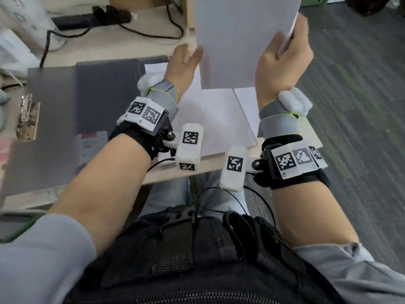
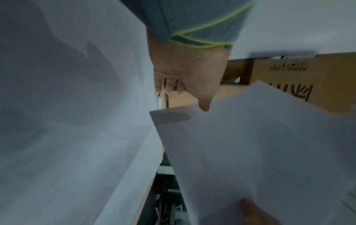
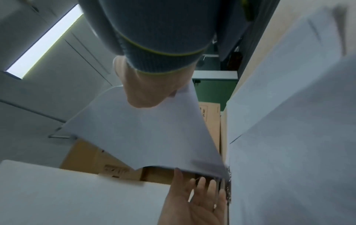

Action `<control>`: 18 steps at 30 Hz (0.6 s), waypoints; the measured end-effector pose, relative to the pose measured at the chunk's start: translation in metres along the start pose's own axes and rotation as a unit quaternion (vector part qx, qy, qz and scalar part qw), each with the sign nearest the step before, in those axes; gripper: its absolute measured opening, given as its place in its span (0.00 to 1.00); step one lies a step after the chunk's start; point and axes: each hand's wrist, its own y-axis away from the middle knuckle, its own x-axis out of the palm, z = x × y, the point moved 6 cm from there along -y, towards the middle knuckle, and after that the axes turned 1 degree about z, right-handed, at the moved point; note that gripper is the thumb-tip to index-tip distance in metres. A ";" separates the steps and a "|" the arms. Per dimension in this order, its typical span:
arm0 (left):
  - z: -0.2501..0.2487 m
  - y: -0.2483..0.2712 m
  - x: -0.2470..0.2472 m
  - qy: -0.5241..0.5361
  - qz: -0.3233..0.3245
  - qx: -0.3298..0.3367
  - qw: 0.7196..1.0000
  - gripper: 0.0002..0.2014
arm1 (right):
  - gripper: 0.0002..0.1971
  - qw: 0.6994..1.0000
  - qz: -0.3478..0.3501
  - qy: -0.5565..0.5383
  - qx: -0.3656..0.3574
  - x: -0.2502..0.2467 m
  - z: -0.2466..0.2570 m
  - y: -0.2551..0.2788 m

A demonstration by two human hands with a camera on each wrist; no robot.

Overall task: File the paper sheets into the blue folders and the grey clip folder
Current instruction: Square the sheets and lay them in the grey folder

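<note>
Two forearms are seen reaching up from the bottom of the head view, each strapped with a black band carrying white blocks printed with square codes. At about 1 o'clock from the frame's centre, a stack of white paper sheets (image 1: 243,40) is held upright and clear of the table (image 1: 175,172) by the right hand (image 1: 282,64): the thumb is pressed on the near face and the fingers are curled round the stack's right edge, so the sheets are pinched between them. In the right wrist view the same grip is shown from below, with the paper (image 3: 142,130) spreading away from the thumb. At 12 o'clock the left hand (image 1: 183,64) is seen with fingers straight and spread; its thumb side lies against the stack's left edge, and nothing is gripped by it. The left wrist view confirms the relaxed fingers (image 2: 169,85) beside the paper. Beneath the hands, more loose sheets (image 1: 210,119) are spread flat on the table. At 9 o'clock dark flat folders (image 1: 105,93) are laid on the table, though that area is blurred and their colours cannot be told apart; a metal clip (image 1: 27,115) is visible at the far left edge. Farther off, at 11 o'clock, a black cable (image 1: 153,35) is looped over the tabletop, and grey carpet (image 1: 359,106) is seen at 3 o'clock.
</note>
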 end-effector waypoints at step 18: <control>0.022 0.065 -0.165 0.043 -0.194 0.028 0.980 0.10 | 0.07 0.875 0.269 -0.299 0.269 0.106 0.030 0.100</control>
